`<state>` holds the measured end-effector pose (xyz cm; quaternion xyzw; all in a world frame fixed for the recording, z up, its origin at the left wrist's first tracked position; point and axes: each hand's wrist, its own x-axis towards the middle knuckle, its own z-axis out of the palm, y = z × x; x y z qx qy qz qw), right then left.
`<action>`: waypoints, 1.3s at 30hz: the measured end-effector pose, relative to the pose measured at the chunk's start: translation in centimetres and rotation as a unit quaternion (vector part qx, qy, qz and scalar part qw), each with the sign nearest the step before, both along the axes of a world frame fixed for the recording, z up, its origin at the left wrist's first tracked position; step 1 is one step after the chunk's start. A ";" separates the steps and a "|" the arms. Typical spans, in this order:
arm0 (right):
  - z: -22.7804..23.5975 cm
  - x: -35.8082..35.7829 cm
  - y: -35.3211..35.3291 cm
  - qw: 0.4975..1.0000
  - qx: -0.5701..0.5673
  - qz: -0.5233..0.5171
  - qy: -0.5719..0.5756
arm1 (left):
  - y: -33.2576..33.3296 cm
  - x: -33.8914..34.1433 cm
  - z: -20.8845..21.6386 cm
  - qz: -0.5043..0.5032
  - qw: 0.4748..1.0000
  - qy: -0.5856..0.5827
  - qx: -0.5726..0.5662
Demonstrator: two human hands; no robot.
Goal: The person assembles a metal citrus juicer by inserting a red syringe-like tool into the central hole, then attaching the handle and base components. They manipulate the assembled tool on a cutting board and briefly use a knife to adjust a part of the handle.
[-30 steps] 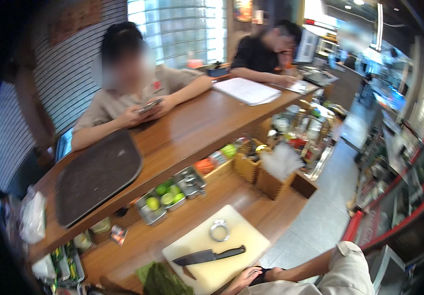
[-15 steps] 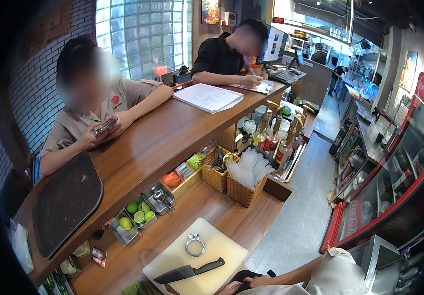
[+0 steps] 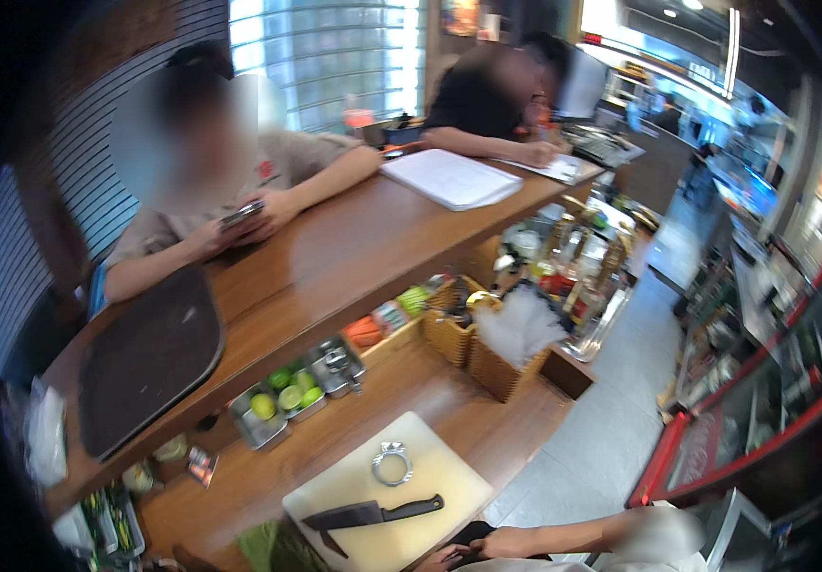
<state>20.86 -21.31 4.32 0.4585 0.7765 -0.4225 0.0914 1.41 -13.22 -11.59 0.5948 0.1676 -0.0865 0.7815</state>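
My right arm reaches in from the lower right in a beige sleeve. My right hand [image 3: 501, 542] is closed against black, cloth-like material [image 3: 473, 531] at the front of my body. Close beside it, at the lower edge, my left hand [image 3: 443, 558] is partly hidden, its fingers curled by the same dark material. What either holds is unclear. Just beyond lies a pale cutting board [image 3: 463, 467]. A black-handled knife [image 3: 373, 513] rests flat on it, below a silver metal ring-shaped piece [image 3: 392, 464]. Neither hand touches these.
Metal trays hold limes [image 3: 289, 394] and a metal tool [image 3: 337, 367]. Wicker baskets [image 3: 497, 372] stand farther right. A dark serving tray [image 3: 149, 357] lies on the raised counter, where one person holds a phone [image 3: 241, 214] and another writes. Green material [image 3: 273, 548] sits left of the board.
The view has swung, so the counter and people appear farther right and blurred. More shows at the lower left, including the green material. My hands stay close together, nearly unmoved.
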 end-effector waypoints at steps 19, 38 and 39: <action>14.9 -1.4 14.2 0.736 0.113 -0.376 0.552 | 6.8 -7.9 26.4 0.387 0.889 -0.204 0.134; 16.6 0.7 15.2 0.820 0.321 -0.092 0.465 | 4.9 -3.9 29.5 0.348 0.882 -0.300 -0.104; 16.7 0.9 15.2 0.822 0.326 -0.101 0.455 | 4.9 -3.8 29.5 0.357 0.885 -0.284 -0.091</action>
